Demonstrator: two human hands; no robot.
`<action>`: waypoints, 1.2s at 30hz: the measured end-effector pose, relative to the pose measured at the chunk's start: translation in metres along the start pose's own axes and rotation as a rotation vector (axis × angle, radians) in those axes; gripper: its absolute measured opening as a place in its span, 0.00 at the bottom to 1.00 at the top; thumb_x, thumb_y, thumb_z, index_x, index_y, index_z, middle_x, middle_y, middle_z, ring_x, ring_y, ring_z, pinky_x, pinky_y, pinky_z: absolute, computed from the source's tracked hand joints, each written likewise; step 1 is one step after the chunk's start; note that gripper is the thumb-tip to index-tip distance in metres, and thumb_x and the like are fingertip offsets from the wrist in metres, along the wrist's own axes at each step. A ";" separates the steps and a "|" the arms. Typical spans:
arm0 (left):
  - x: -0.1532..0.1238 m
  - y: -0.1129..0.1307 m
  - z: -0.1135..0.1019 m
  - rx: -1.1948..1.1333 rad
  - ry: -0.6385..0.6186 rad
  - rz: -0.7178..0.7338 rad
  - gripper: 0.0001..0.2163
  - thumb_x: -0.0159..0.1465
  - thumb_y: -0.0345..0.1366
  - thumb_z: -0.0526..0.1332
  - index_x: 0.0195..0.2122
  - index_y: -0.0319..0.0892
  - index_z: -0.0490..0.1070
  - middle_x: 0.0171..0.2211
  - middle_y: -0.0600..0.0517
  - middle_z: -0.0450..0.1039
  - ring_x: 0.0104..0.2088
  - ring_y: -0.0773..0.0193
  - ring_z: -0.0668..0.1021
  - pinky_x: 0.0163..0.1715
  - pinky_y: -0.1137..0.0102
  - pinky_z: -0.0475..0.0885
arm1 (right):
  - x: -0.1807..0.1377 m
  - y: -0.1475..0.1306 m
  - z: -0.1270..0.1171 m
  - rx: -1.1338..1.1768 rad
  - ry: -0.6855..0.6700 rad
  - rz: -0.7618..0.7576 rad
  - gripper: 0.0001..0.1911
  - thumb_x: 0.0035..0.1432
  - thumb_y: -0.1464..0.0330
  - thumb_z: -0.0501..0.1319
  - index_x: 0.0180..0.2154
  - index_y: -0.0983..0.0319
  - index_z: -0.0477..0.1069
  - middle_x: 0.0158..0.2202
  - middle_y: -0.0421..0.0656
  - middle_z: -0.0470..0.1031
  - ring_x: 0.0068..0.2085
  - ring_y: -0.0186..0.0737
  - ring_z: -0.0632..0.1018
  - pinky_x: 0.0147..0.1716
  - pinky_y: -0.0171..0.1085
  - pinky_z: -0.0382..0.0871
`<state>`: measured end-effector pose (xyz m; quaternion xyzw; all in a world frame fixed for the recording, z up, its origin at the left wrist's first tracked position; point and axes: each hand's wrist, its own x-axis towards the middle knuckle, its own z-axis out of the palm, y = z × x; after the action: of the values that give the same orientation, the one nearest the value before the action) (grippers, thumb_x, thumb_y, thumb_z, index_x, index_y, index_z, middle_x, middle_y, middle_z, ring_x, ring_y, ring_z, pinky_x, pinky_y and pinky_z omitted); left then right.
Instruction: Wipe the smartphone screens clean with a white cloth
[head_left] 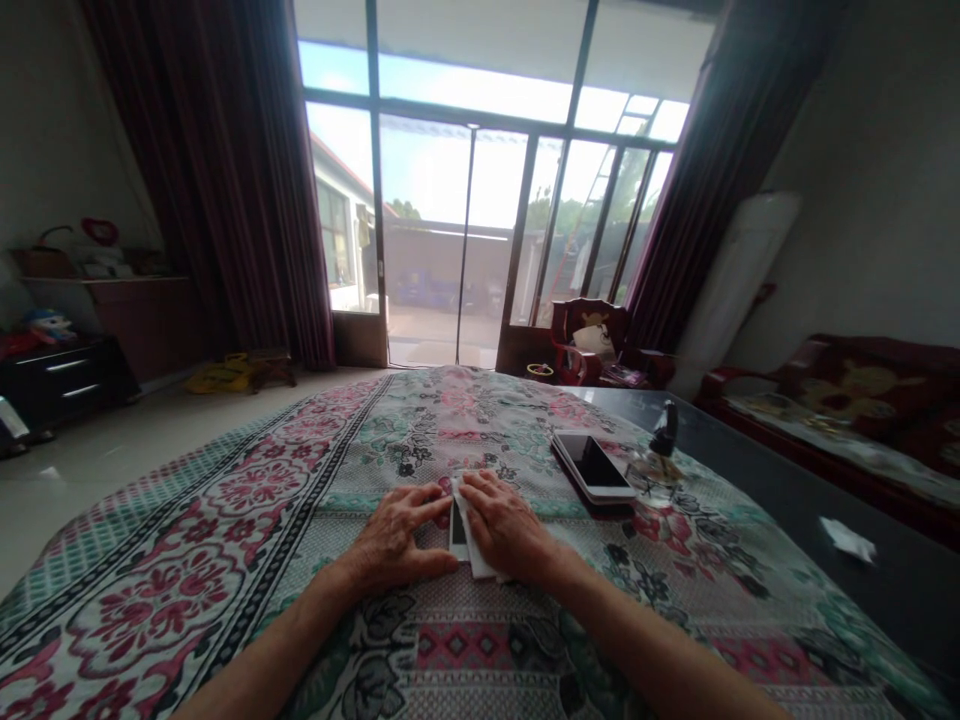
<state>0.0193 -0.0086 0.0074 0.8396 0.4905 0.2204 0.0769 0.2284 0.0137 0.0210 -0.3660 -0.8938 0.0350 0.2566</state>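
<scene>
On the patterned cloth in front of me lies a white smartphone [457,535] with a dark screen, partly covered. My left hand [401,535] steadies it by its left side, index finger at the upper edge and thumb near the lower corner. A folded white tissue [480,565] lies over the phone's right part. My right hand [506,525] rests on this tissue, fingers nearly straight and together, pressing it against the phone. Further right, white phones [592,468] lie stacked, the top one with a dark screen. Beside them stands a clear spray bottle [660,465] with a black nozzle.
The floral tablecloth [202,560] spreads over the table and hangs at the left. A crumpled white tissue [847,540] lies on the dark tabletop [772,480] at right. A wooden armchair [589,340] and a red sofa [847,400] stand beyond, near glass doors [450,240].
</scene>
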 end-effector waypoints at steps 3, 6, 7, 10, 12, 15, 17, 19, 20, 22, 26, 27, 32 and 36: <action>0.000 0.002 -0.001 -0.003 0.010 0.017 0.31 0.51 0.53 0.67 0.56 0.50 0.68 0.58 0.51 0.66 0.57 0.49 0.67 0.58 0.58 0.61 | -0.017 -0.010 -0.004 0.002 -0.045 -0.010 0.21 0.62 0.69 0.51 0.56 0.61 0.65 0.59 0.48 0.66 0.61 0.48 0.63 0.60 0.49 0.57; 0.001 0.003 -0.002 0.010 0.011 0.006 0.32 0.50 0.54 0.67 0.55 0.47 0.69 0.58 0.49 0.67 0.57 0.49 0.67 0.58 0.58 0.60 | -0.028 -0.019 -0.007 0.035 -0.085 -0.032 0.21 0.62 0.69 0.50 0.57 0.60 0.64 0.60 0.47 0.64 0.62 0.48 0.62 0.61 0.50 0.55; 0.001 0.003 -0.002 0.016 0.008 0.001 0.32 0.50 0.54 0.67 0.55 0.47 0.69 0.58 0.49 0.67 0.57 0.49 0.67 0.58 0.58 0.60 | -0.030 -0.020 -0.008 0.044 -0.095 -0.039 0.21 0.62 0.69 0.50 0.57 0.59 0.64 0.60 0.46 0.63 0.62 0.47 0.62 0.61 0.50 0.55; 0.001 0.002 -0.001 0.024 -0.004 0.006 0.30 0.51 0.53 0.67 0.54 0.49 0.69 0.58 0.50 0.67 0.57 0.49 0.67 0.58 0.58 0.60 | -0.026 -0.016 -0.009 0.050 -0.097 -0.036 0.21 0.62 0.69 0.51 0.56 0.59 0.65 0.60 0.45 0.64 0.61 0.47 0.62 0.60 0.49 0.55; 0.001 0.001 -0.001 0.020 -0.009 0.007 0.30 0.51 0.53 0.66 0.55 0.50 0.69 0.58 0.51 0.66 0.57 0.49 0.67 0.58 0.58 0.60 | -0.016 -0.009 -0.007 0.044 -0.083 -0.030 0.20 0.61 0.70 0.52 0.55 0.60 0.66 0.59 0.46 0.66 0.60 0.47 0.63 0.60 0.48 0.56; 0.001 0.001 -0.001 0.019 -0.022 -0.006 0.31 0.52 0.54 0.66 0.56 0.49 0.68 0.60 0.50 0.65 0.58 0.49 0.66 0.58 0.57 0.60 | 0.006 0.006 -0.001 0.043 -0.049 -0.042 0.19 0.60 0.70 0.53 0.52 0.60 0.68 0.56 0.46 0.68 0.59 0.44 0.65 0.59 0.45 0.57; 0.001 0.002 -0.002 0.020 -0.028 -0.011 0.31 0.52 0.53 0.65 0.56 0.49 0.67 0.60 0.50 0.64 0.58 0.49 0.66 0.58 0.56 0.59 | 0.021 0.014 0.004 0.042 -0.041 -0.019 0.18 0.60 0.71 0.53 0.51 0.61 0.70 0.55 0.46 0.69 0.58 0.43 0.66 0.58 0.43 0.57; 0.001 0.004 -0.003 0.019 -0.021 -0.005 0.29 0.53 0.51 0.65 0.56 0.50 0.67 0.59 0.50 0.65 0.58 0.49 0.66 0.58 0.56 0.59 | 0.032 0.018 0.007 0.042 -0.039 0.030 0.18 0.60 0.71 0.52 0.50 0.62 0.70 0.54 0.48 0.70 0.56 0.42 0.68 0.57 0.41 0.58; 0.000 0.004 -0.004 0.014 -0.012 0.004 0.28 0.54 0.49 0.65 0.55 0.50 0.68 0.59 0.50 0.66 0.57 0.50 0.67 0.58 0.56 0.60 | 0.035 0.019 0.007 0.036 -0.043 0.062 0.18 0.60 0.71 0.52 0.51 0.63 0.69 0.53 0.48 0.71 0.54 0.42 0.69 0.55 0.40 0.59; -0.001 0.005 -0.004 -0.009 0.021 0.019 0.24 0.55 0.46 0.64 0.54 0.48 0.70 0.58 0.50 0.67 0.56 0.51 0.68 0.57 0.57 0.61 | 0.038 0.017 0.004 -0.004 -0.052 0.136 0.17 0.61 0.70 0.52 0.50 0.62 0.70 0.50 0.48 0.73 0.51 0.41 0.71 0.52 0.38 0.62; -0.001 0.003 0.000 -0.091 0.126 -0.002 0.19 0.58 0.35 0.60 0.52 0.43 0.71 0.54 0.48 0.71 0.54 0.56 0.70 0.57 0.62 0.63 | 0.027 0.014 -0.018 -0.218 -0.089 0.344 0.11 0.60 0.66 0.54 0.41 0.61 0.72 0.43 0.49 0.75 0.45 0.44 0.74 0.43 0.37 0.64; 0.000 0.003 0.001 -0.106 0.150 -0.016 0.18 0.59 0.32 0.58 0.50 0.41 0.72 0.52 0.48 0.72 0.54 0.57 0.71 0.56 0.63 0.64 | 0.022 0.015 -0.024 -0.263 -0.125 0.401 0.10 0.59 0.67 0.54 0.39 0.62 0.72 0.41 0.49 0.75 0.43 0.44 0.75 0.40 0.37 0.64; 0.002 0.003 0.000 -0.127 0.162 -0.071 0.14 0.58 0.32 0.58 0.44 0.40 0.76 0.49 0.47 0.75 0.51 0.58 0.73 0.54 0.65 0.66 | 0.002 0.024 -0.043 -0.267 -0.114 0.437 0.08 0.58 0.70 0.55 0.35 0.61 0.72 0.36 0.47 0.75 0.38 0.41 0.76 0.36 0.35 0.62; 0.000 0.005 -0.003 -0.088 0.072 -0.068 0.27 0.51 0.43 0.67 0.52 0.39 0.71 0.55 0.45 0.69 0.56 0.50 0.68 0.57 0.60 0.63 | 0.000 0.018 -0.035 -0.155 0.059 0.350 0.07 0.58 0.71 0.56 0.39 0.61 0.70 0.40 0.45 0.72 0.40 0.38 0.74 0.39 0.33 0.62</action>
<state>0.0221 -0.0115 0.0118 0.8099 0.5109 0.2692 0.1032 0.2567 0.0220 0.0471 -0.5353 -0.8087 -0.0007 0.2439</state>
